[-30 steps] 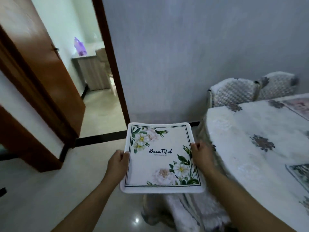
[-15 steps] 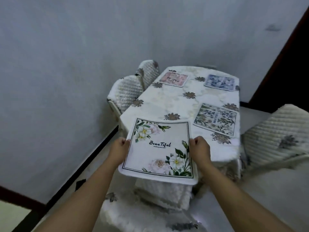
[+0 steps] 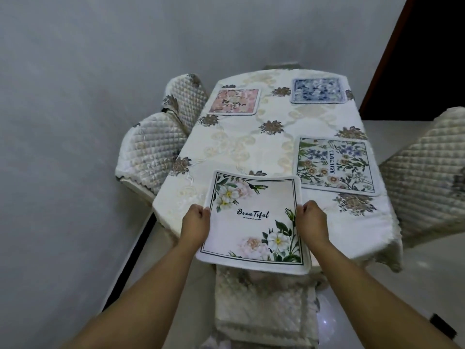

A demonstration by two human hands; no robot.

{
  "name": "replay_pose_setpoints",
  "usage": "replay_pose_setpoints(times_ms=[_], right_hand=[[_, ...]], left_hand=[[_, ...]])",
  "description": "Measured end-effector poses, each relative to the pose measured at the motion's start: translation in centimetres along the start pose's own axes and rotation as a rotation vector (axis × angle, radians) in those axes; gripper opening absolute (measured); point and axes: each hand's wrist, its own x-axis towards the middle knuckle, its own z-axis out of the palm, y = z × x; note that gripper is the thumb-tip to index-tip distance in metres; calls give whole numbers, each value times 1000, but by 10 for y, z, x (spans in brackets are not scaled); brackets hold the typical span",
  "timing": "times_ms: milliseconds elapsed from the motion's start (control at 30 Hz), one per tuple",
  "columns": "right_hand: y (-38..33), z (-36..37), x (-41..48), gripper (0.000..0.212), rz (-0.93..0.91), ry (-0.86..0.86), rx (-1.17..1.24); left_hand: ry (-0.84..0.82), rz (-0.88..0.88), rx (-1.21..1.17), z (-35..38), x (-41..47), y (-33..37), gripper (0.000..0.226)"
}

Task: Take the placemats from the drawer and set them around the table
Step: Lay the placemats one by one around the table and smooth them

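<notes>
our left hand [image 3: 195,224] and right hand [image 3: 310,221] pinch opposite edges of the white floral placemat [image 3: 254,217], keeping it flat at 6 o'clock over the table [image 3: 251,152]; we judge the near-left place is meant, three placemats [image 3: 336,166] already laid.

The cloth-covered table [image 3: 251,147] bears a pink placemat [image 3: 234,101], a blue placemat [image 3: 317,90] and a leafy placemat [image 3: 334,166].
</notes>
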Motion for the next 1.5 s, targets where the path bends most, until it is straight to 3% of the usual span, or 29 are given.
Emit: replay_pose_setpoints(times_ms=[300, 500, 667, 733, 800, 900, 967, 1067, 1300, 1500], right_hand=[[6, 77, 59, 25, 77, 85, -103], [9, 108, 56, 25, 108, 86, -251], [4, 117, 50, 22, 189, 103, -400], [0, 118, 45, 24, 126, 156, -524], [-9, 125, 32, 41, -32, 183, -576], [-22, 159, -2, 58, -366, 43, -547], [-24, 182, -25, 60, -442, -130, -548], [-10, 191, -36, 64, -426, -172, -608], [35, 134, -33, 67, -247, -171, -666], [10, 131, 6, 72, -266, -209, -583]], left_hand=[[-100, 79, 27, 52, 116, -36, 27], [-38, 26, 154, 69, 132, -65, 26], [-9, 120, 362, 68, 131, -74, 26], [21, 143, 366, 70, 125, -76, 30], [35, 251, 349, 74, 114, -77, 48], [-92, 513, 394, 90, 90, -77, 65], [-224, 596, 503, 99, 78, -81, 63], [-303, 653, 635, 100, 78, -95, 68], [-304, 674, 637, 59, 89, -126, 66], [-307, 643, 664, 81, 114, -82, 62]])
